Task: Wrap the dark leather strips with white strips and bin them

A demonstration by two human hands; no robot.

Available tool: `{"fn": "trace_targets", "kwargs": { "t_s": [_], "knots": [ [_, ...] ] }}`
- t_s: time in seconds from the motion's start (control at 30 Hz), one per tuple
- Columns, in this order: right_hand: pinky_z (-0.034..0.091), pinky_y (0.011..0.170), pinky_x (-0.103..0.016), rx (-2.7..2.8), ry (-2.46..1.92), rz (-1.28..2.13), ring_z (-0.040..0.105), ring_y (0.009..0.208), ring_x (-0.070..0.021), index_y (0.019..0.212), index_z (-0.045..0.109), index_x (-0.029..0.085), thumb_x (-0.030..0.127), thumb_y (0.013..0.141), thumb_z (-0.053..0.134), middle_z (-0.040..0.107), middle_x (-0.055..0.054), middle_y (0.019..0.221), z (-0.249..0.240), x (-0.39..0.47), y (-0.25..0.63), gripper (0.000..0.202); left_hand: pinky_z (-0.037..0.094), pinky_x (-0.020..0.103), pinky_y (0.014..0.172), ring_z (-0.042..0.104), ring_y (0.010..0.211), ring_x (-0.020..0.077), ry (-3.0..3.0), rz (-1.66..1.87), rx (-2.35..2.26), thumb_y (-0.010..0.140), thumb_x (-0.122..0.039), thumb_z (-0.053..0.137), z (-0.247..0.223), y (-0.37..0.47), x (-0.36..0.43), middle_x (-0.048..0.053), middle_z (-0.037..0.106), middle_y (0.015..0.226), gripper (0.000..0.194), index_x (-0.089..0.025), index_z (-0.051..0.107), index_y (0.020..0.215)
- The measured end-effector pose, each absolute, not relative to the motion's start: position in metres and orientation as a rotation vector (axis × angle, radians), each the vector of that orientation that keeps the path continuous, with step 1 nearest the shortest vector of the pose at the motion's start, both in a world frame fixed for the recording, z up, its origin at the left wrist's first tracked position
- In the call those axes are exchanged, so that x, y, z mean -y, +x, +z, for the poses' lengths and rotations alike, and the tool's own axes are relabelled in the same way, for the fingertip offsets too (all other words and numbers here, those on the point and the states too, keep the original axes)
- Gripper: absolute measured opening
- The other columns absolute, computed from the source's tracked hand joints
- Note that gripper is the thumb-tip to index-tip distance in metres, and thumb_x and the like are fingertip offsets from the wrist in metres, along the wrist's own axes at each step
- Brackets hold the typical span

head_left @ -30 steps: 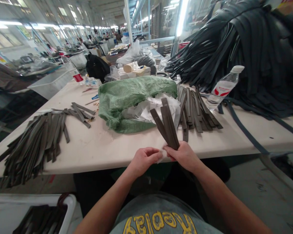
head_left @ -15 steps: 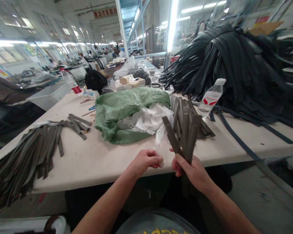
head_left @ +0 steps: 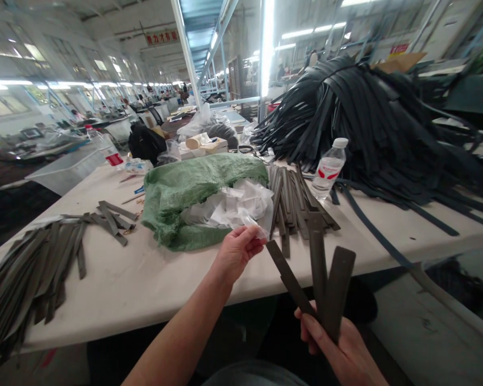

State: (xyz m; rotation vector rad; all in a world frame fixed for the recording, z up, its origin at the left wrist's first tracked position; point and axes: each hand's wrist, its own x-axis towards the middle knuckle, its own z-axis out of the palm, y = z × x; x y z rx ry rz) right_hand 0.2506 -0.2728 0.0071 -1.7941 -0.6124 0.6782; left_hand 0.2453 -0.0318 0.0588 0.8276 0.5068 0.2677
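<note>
My right hand (head_left: 338, 346) is closed round several dark brown flat strips (head_left: 338, 284) that fan upward in front of the table edge. My left hand (head_left: 237, 251) is pinched at the fingertips on a thin white plastic sheet (head_left: 258, 229). It sits at the front of a green woven sack (head_left: 201, 171), whose torn opening shows crumpled white plastic sheets (head_left: 241, 202). The leftmost held strip has its tip close to my left fingers. More brown strips (head_left: 292, 201) lie just to the right of the sack.
A large pile of brown strips (head_left: 44, 268) hangs over the table's left front edge. At the right, a heap of long black straps (head_left: 358, 112) trails across the table (head_left: 145, 289). A water bottle (head_left: 329, 169) stands before it. Scissors (head_left: 134, 194) lie left of the sack.
My left hand has moved up toward the sack's opening with the plastic sheet. My right hand has dropped lower and nearer with its strips. The camera view has turned slightly right.
</note>
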Motion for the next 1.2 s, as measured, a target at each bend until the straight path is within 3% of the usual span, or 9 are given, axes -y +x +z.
{"fn": "trace_targets", "kwargs": {
  "t_s": [0.73, 0.97, 1.07, 1.2],
  "knots": [
    [0.044, 0.049, -0.025, 0.559, -1.741, 0.86, 0.056, 0.051, -0.0143, 0.087, 0.066, 0.016, 0.06, 0.089, 0.047, 0.058, 0.0, 0.062, 0.006, 0.255, 0.262, 0.049, 0.047, 0.022, 0.06, 0.061, 0.06, 0.0111, 1.081, 0.083, -0.431, 0.061, -0.041, 0.084, 0.039, 0.23, 0.037, 0.005, 0.068, 0.071, 0.038, -0.012, 0.067, 0.078],
    [0.038, 0.045, -0.021, 0.282, -1.413, 1.023, 0.053, 0.047, -0.0112, 0.091, 0.064, 0.015, 0.061, 0.087, 0.052, 0.06, 0.0, 0.062, 0.003, 0.235, 0.262, 0.047, 0.048, 0.023, 0.064, 0.062, 0.064, 0.012, 1.149, 0.129, -0.404, 0.066, -0.04, 0.08, 0.037, 0.223, 0.039, 0.005, 0.069, 0.075, 0.032, -0.012, 0.068, 0.077],
    [0.042, 0.048, -0.022, 0.272, -1.378, 1.049, 0.055, 0.051, -0.0121, 0.083, 0.066, 0.014, 0.058, 0.088, 0.053, 0.063, -0.003, 0.064, 0.001, 0.239, 0.259, 0.046, 0.049, 0.023, 0.063, 0.062, 0.064, 0.0123, 1.139, 0.148, -0.42, 0.067, -0.042, 0.079, 0.038, 0.22, 0.031, 0.005, 0.069, 0.075, 0.034, -0.012, 0.068, 0.078],
    [0.05, 0.057, -0.028, 0.393, -1.621, 0.843, 0.061, 0.057, -0.018, 0.071, 0.067, 0.015, 0.06, 0.081, 0.062, 0.067, -0.007, 0.066, -0.002, 0.254, 0.25, 0.046, 0.048, 0.022, 0.06, 0.06, 0.06, 0.0106, 1.086, 0.247, -0.479, 0.066, -0.044, 0.08, 0.037, 0.215, 0.024, 0.004, 0.069, 0.073, 0.034, -0.013, 0.068, 0.076]
  ]
}}
